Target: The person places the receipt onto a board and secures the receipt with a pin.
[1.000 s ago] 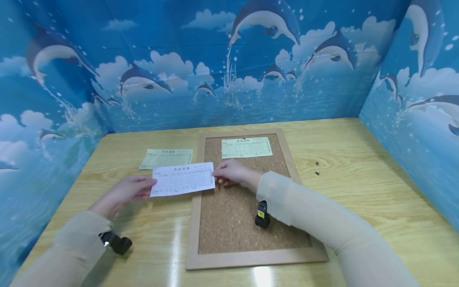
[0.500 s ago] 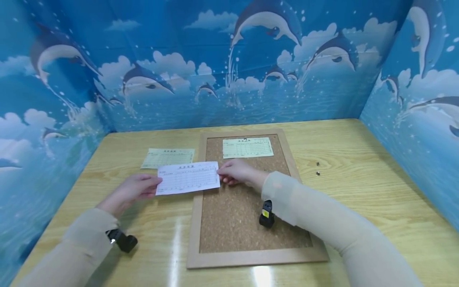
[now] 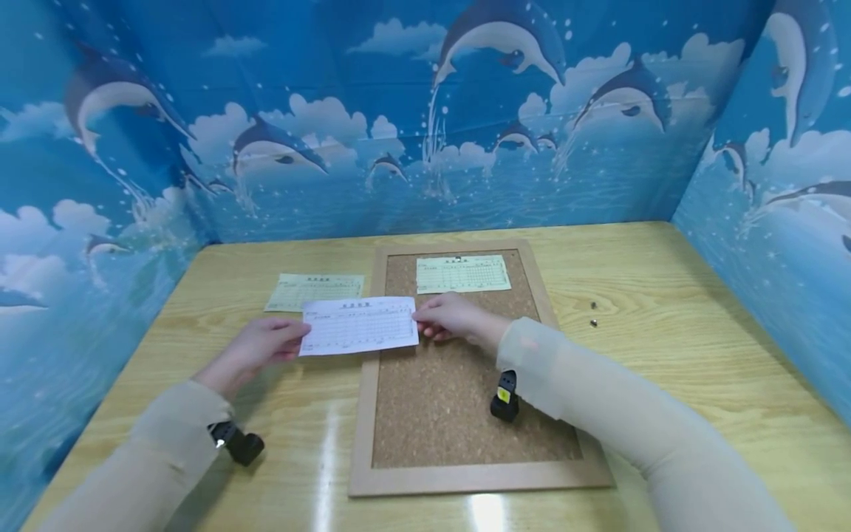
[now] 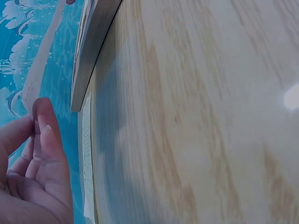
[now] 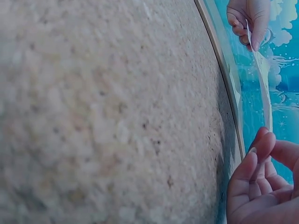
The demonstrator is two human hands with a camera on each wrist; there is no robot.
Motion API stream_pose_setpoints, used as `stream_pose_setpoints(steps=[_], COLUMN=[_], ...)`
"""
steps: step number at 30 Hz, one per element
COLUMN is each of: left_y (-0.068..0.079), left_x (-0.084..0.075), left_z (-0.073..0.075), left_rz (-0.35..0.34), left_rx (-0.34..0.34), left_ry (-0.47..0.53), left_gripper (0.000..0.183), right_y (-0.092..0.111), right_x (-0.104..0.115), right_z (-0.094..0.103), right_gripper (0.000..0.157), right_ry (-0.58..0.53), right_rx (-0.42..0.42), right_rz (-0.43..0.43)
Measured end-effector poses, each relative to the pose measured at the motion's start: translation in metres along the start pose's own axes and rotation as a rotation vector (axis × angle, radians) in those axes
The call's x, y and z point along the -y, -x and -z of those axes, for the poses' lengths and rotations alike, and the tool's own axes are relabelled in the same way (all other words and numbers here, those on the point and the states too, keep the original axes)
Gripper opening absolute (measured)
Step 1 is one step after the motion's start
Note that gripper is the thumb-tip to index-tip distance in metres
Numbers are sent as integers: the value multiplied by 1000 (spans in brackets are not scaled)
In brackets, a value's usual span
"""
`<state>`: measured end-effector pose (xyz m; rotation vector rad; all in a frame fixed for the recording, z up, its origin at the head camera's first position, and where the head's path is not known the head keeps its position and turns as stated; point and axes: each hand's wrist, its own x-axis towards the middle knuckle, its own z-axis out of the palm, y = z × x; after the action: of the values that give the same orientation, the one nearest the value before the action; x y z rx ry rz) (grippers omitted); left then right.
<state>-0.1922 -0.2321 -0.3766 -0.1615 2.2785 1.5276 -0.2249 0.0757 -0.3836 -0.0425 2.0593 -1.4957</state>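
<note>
A white printed form (image 3: 359, 326) is stretched between both hands above the table and the left edge of the corkboard. My left hand (image 3: 264, 346) pinches its left end between thumb and fingers, and in the left wrist view the sheet (image 4: 39, 65) appears edge-on. The right hand (image 3: 452, 318) pinches the opposite end over the board, as the right wrist view also shows. A wood-framed corkboard (image 3: 465, 399) lies flat below. Near its top, a pale green form (image 3: 463, 274) is held by a small pin (image 3: 458, 258).
Another pale green form (image 3: 312, 290) lies on the wooden table (image 3: 678, 332) left of the board, partly covered by the white one. Two small metallic pins (image 3: 594, 322) sit right of the board. A dolphin-print curtain (image 3: 399, 199) encloses the back and sides.
Both hands have shifted to the right with the white form, moving it further over the corkboard and slightly away from me. Their grip looks the same.
</note>
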Motion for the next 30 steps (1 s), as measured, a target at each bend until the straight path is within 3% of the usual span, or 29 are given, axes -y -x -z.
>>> stream_pose_setpoints(steps=[10,20,30], left_y=[-3,-3,-9], left_x=[-1,-11,-11], left_z=[-4,-13,-18], left_rz=[-9,6,11], left_rx=[30,19,18], left_ry=[12,-49,-39], left_gripper=[41,40,38], right_y=[5,7,12], right_x=[0,-5,-5], right_z=[6,14,22], right_gripper=[17,16,19], right_ry=[7,-1,21], right_rx=[-15,-16,-13], right_rz=[-11,-13,-27])
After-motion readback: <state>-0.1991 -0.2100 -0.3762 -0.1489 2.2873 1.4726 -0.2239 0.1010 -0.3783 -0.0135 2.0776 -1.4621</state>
